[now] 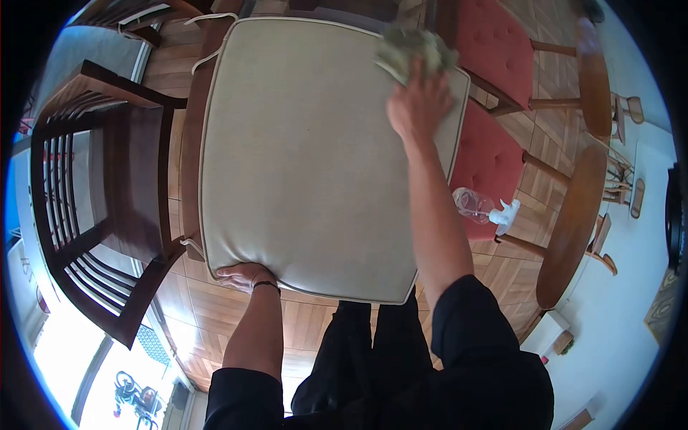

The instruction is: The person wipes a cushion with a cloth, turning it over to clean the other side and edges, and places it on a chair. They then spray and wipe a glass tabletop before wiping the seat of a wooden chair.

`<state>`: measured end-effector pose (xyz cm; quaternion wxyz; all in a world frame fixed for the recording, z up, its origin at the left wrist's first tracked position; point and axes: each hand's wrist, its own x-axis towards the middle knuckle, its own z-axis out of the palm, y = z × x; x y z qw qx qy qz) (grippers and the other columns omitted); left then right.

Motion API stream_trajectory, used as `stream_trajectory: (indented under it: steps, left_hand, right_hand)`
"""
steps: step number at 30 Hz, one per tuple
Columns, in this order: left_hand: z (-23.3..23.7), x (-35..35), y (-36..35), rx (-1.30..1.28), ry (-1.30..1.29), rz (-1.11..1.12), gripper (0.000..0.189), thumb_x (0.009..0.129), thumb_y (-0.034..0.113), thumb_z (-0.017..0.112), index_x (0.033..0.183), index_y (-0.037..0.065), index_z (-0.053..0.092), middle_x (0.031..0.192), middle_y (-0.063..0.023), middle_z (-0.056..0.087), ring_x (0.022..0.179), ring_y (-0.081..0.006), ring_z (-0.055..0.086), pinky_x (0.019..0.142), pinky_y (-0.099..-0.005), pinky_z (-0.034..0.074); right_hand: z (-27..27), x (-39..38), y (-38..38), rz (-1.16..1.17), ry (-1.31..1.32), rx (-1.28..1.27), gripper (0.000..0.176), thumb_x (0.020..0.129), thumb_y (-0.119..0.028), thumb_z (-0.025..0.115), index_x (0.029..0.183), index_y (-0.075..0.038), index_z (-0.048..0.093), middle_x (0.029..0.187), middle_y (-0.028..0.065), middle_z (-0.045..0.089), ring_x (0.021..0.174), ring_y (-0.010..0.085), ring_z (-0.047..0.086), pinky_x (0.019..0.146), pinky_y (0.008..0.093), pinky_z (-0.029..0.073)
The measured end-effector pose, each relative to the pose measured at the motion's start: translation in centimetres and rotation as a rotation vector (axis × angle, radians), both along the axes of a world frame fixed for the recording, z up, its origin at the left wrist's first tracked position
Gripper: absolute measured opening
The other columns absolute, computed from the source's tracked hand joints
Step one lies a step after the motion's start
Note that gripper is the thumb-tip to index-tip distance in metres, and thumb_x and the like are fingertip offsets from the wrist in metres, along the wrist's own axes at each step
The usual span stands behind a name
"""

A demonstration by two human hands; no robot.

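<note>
A large beige seat cushion (315, 158) with piped edges and tie strings lies before me. My left hand (246, 276) grips its near left corner, where the fabric puckers. At the far right corner, my right hand (421, 104) presses a crumpled greenish-grey cloth (416, 51) against the cushion top. That hand and the cloth are smeared by motion, and the fingertips are partly lost in the folds. To the right of my right forearm, a clear spray bottle (473, 204) with a white trigger head lies on a red seat.
A dark wooden slatted chair (132, 186) stands at the left. Along the right are red tufted seats (494, 50) with wooden backrests (573, 222). The floor (208, 301) is wood parquet. A bright glass door (79, 365) is at the lower left.
</note>
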<state>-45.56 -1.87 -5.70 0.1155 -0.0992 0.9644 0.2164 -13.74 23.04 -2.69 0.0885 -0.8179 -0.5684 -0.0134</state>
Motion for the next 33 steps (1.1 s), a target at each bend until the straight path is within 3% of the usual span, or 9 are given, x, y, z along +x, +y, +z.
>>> stream_trajectory:
  steps: [4, 8, 11, 13, 18, 23, 25, 29, 33]
  left_hand:
    - [1.3, 0.6, 0.7, -0.001, -0.017, 0.002, 0.094, 0.098, 0.068, 0.001, 0.156, -0.005, 0.016, 0.150, -0.0326, 0.037, 0.134, -0.0449, 0.045, 0.114, -0.0521, 0.038]
    - [-0.7, -0.6, -0.6, -0.074, 0.037, -0.042, 0.094, 0.097, 0.070, 0.003, 0.155, -0.003, 0.017, 0.144, -0.0329, 0.044, 0.127, -0.0482, 0.051, 0.110, -0.0558, 0.042]
    - [2.9, 2.2, 1.6, -0.021, 0.028, -0.013, 0.093, 0.097, 0.069, 0.002, 0.155, -0.002, 0.019, 0.142, -0.0334, 0.046, 0.127, -0.0482, 0.052, 0.108, -0.0564, 0.046]
    - [2.0, 1.5, 1.1, 0.010, 0.018, -0.018, 0.093, 0.097, 0.069, 0.001, 0.154, -0.001, 0.018, 0.141, -0.0337, 0.046, 0.126, -0.0482, 0.052, 0.107, -0.0567, 0.048]
    - [2.4, 1.8, 1.2, 0.071, -0.025, -0.005, 0.091, 0.097, 0.069, 0.001, 0.154, 0.001, 0.019, 0.140, -0.0331, 0.046, 0.126, -0.0478, 0.053, 0.105, -0.0566, 0.049]
    - [0.2, 0.3, 0.1, -0.005, 0.039, -0.027, 0.090, 0.096, 0.069, 0.000, 0.154, 0.003, 0.020, 0.141, -0.0321, 0.045, 0.127, -0.0478, 0.052, 0.105, -0.0563, 0.051]
    - [1.2, 0.8, 0.4, 0.030, -0.004, -0.018, 0.091, 0.095, 0.070, 0.000, 0.154, 0.003, 0.019, 0.142, -0.0322, 0.044, 0.128, -0.0479, 0.051, 0.106, -0.0562, 0.050]
    - [2.9, 1.9, 1.1, 0.067, -0.057, -0.009, 0.094, 0.094, 0.073, 0.001, 0.157, 0.003, 0.014, 0.146, -0.0322, 0.040, 0.131, -0.0468, 0.049, 0.108, -0.0539, 0.049]
    - [3.6, 2.5, 1.2, 0.056, -0.073, -0.013, 0.096, 0.094, 0.074, 0.002, 0.158, 0.003, 0.008, 0.150, -0.0333, 0.036, 0.135, -0.0453, 0.045, 0.112, -0.0514, 0.046]
  right_hand:
    - [0.7, -7.2, 1.5, 0.392, 0.081, 0.081, 0.063, 0.095, -0.030, 0.058, 0.153, -0.016, 0.038, 0.159, 0.0205, 0.032, 0.150, 0.0368, 0.025, 0.119, 0.0578, 0.021]
    - [3.3, -10.3, -9.4, 0.716, 0.368, -0.074, 0.058, 0.089, -0.023, 0.066, 0.145, -0.015, 0.051, 0.160, 0.0165, 0.031, 0.150, 0.0350, 0.026, 0.119, 0.0566, 0.022]
    - [4.4, -7.1, -17.0, 0.569, 0.352, -0.259, 0.052, 0.089, -0.016, 0.064, 0.140, -0.011, 0.056, 0.161, 0.0160, 0.030, 0.150, 0.0349, 0.025, 0.120, 0.0568, 0.021]
    - [4.2, -3.3, -18.8, 0.383, 0.233, -0.278, 0.050, 0.091, -0.014, 0.058, 0.141, -0.006, 0.054, 0.161, 0.0200, 0.028, 0.150, 0.0378, 0.024, 0.120, 0.0575, 0.020]
    - [0.1, 5.4, -10.2, 0.049, 0.068, -0.035, 0.066, 0.098, -0.032, 0.049, 0.155, -0.003, 0.032, 0.161, 0.0253, 0.024, 0.151, 0.0418, 0.020, 0.121, 0.0574, 0.017]
    - [-0.6, 6.8, -0.7, 0.111, 0.144, 0.050, 0.064, 0.099, -0.031, 0.049, 0.155, -0.006, 0.031, 0.161, 0.0207, 0.029, 0.151, 0.0385, 0.022, 0.122, 0.0556, 0.018]
    - [0.4, 4.7, -2.6, 0.187, 0.136, 0.011, 0.063, 0.099, -0.031, 0.049, 0.155, -0.007, 0.032, 0.161, 0.0186, 0.029, 0.151, 0.0362, 0.022, 0.122, 0.0546, 0.018]
    - [3.8, -1.0, -17.2, 0.491, 0.229, -0.216, 0.058, 0.099, -0.031, 0.052, 0.151, -0.009, 0.041, 0.162, 0.0170, 0.028, 0.152, 0.0333, 0.021, 0.123, 0.0549, 0.017]
    - [2.9, 0.1, -19.7, 0.419, 0.139, -0.237, 0.055, 0.100, -0.031, 0.049, 0.148, -0.005, 0.045, 0.162, 0.0200, 0.026, 0.153, 0.0349, 0.019, 0.123, 0.0552, 0.016]
